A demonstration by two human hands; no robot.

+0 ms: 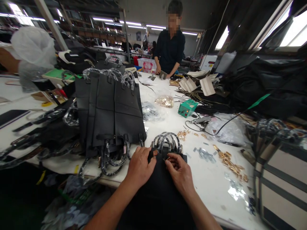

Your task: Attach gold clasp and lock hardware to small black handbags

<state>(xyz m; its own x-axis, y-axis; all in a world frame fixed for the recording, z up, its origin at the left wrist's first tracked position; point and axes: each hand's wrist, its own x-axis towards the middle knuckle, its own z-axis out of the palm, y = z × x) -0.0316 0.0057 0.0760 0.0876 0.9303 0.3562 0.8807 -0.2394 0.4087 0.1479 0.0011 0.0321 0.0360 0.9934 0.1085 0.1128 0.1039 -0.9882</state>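
1. Bare forearms [115, 201] angle inward over a black bag [155, 191] at a white table's [203, 182] near edge.
2. Left hand [141, 164] grips the bag beside its looped handles [169, 134]; right hand [178, 172] pinches a small piece [166, 159], unidentifiable.
3. Across stands a co-worker [170, 48]; strip lights [131, 23] glow behind.
4. Stacked bags [105, 108] crowd the left; bare tabletop separates right hand from gold fittings [231, 163].

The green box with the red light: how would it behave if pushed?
The green box would likely slide rather than roll, given its flat sides. It looks rigid, with straight edges. The smooth-looking white table might offer it little grip.
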